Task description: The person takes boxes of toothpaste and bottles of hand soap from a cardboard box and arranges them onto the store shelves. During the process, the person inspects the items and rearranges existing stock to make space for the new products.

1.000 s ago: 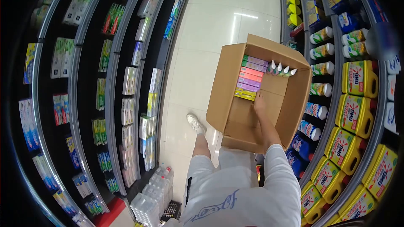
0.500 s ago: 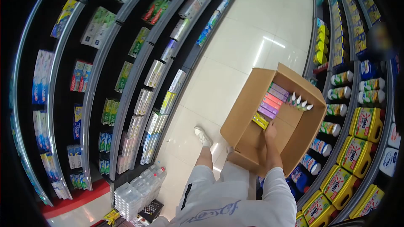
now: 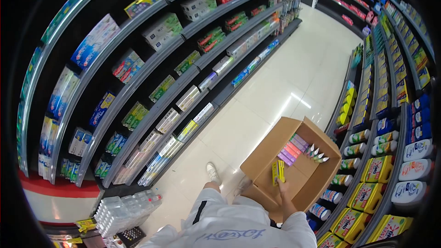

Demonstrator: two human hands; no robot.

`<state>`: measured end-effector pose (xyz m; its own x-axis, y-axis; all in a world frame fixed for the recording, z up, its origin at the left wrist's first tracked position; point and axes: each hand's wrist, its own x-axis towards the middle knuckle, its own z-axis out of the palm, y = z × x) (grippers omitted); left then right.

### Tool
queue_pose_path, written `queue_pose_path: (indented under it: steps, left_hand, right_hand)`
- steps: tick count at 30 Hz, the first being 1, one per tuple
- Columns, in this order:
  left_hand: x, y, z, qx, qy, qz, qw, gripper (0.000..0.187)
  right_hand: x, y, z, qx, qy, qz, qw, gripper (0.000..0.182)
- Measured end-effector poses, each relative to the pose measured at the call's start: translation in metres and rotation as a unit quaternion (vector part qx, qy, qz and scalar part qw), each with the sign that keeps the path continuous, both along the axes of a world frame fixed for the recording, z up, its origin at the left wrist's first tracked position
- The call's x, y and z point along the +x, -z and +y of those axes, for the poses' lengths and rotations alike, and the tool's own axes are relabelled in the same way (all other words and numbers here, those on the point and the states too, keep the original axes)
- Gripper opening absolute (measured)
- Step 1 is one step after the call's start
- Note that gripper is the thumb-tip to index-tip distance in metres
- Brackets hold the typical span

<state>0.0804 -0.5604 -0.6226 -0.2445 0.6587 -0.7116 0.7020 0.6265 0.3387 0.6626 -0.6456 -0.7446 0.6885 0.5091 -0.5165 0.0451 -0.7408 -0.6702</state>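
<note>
My right hand is closed around the lower end of a pair of slim yellow toothpaste boxes, held over the open cardboard box. Inside it, pink, orange and purple cartons lie in a row against the far left wall. Several white tubes or bottles with pointed tips stand to the right of the cartons. The bare bottom of the box shows on the near side. My left hand is out of view.
Shelves of toothpaste boxes run along the left. On the right, shelves hold yellow detergent jugs and white bottles. Clear plastic containers stand at lower left. Tiled floor runs between the shelves.
My right hand has lifted the yellow boxes from beside the purple cartons, and they now tilt more upright. My view has turned, so the cardboard box sits lower in it.
</note>
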Motion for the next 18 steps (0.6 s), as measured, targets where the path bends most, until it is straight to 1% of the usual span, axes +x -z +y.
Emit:
queue_pose_path:
  steps: [1, 2, 4, 5, 6, 7, 8, 9, 10, 11, 12, 13, 14, 15, 17, 18]
  left_hand:
    - [0.001, 0.007, 0.001, 0.005, -0.002, -0.009, 1.0, 0.022]
    - [0.003, 0.008, -0.002, 0.008, -0.004, -0.017, 1.0, 0.022]
    - [0.004, 0.013, -0.006, 0.012, -0.006, -0.03, 0.999, 0.021]
    - [0.003, 0.018, -0.007, 0.013, -0.004, -0.035, 0.999, 0.021]
    - [-0.022, 0.079, -0.016, 0.014, 0.001, -0.039, 0.999, 0.021]
    - [-0.028, 0.103, 0.015, 0.137, 0.186, 0.016, 0.973, 0.021]
    - [0.002, 0.082, 0.041, 0.131, -0.079, -0.116, 0.981, 0.022]
    - [0.019, 0.079, 0.074, 0.141, -0.033, -0.139, 0.98, 0.021]
    - [0.05, 0.06, 0.096, 0.157, -0.126, -0.246, 0.948, 0.021]
    - [0.083, 0.032, 0.116, 0.147, -0.101, -0.297, 0.938, 0.029]
    - [0.124, -0.02, 0.129, 0.13, -0.072, -0.34, 0.929, 0.033]
    - [0.161, -0.059, 0.137, 0.134, -0.029, -0.408, 0.903, 0.036]
    - [0.198, -0.104, 0.14, 0.125, 0.021, -0.441, 0.889, 0.038]
    - [0.23, -0.131, 0.142, 0.105, 0.073, -0.474, 0.871, 0.049]
    - [0.284, -0.181, 0.123, 0.18, 0.13, -0.558, 0.799, 0.06]
    - [0.307, -0.201, 0.112, 0.201, 0.124, -0.588, 0.774, 0.065]
  right_hand:
    - [-0.001, 0.004, -0.003, 0.07, 0.076, 0.084, 0.991, 0.046]
    - [-0.005, -0.013, 0.001, 0.075, 0.073, 0.077, 0.992, 0.046]
    - [-0.016, -0.055, 0.006, 0.119, 0.216, 0.119, 0.962, 0.038]
    - [-0.015, -0.076, 0.011, 0.123, 0.217, 0.114, 0.961, 0.038]
    - [-0.014, -0.095, 0.016, 0.168, 0.211, 0.081, 0.96, 0.035]
    - [-0.015, -0.114, 0.022, 0.21, 0.206, 0.048, 0.955, 0.032]
    - [-0.014, -0.129, 0.029, 0.254, 0.189, 0.004, 0.949, 0.03]
    - [-0.012, -0.146, 0.041, 0.296, 0.171, -0.043, 0.939, 0.028]
    - [-0.014, -0.174, 0.055, 0.332, 0.158, -0.084, 0.926, 0.028]
    - [-0.019, -0.208, 0.068, 0.365, 0.144, -0.125, 0.911, 0.028]
    - [-0.024, -0.237, 0.079, 0.383, 0.125, -0.125, 0.907, 0.029]
    - [-0.03, -0.263, 0.088, 0.402, 0.104, -0.125, 0.901, 0.03]
    - [-0.036, -0.283, 0.095, 0.386, 0.075, -0.155, 0.906, 0.032]
    - [-0.043, -0.298, 0.1, 0.37, 0.045, -0.185, 0.909, 0.034]
    - [-0.062, -0.318, 0.103, 0.36, -0.046, -0.217, 0.906, 0.049]
    - [-0.078, -0.347, 0.101, 0.382, -0.095, -0.222, 0.892, 0.049]
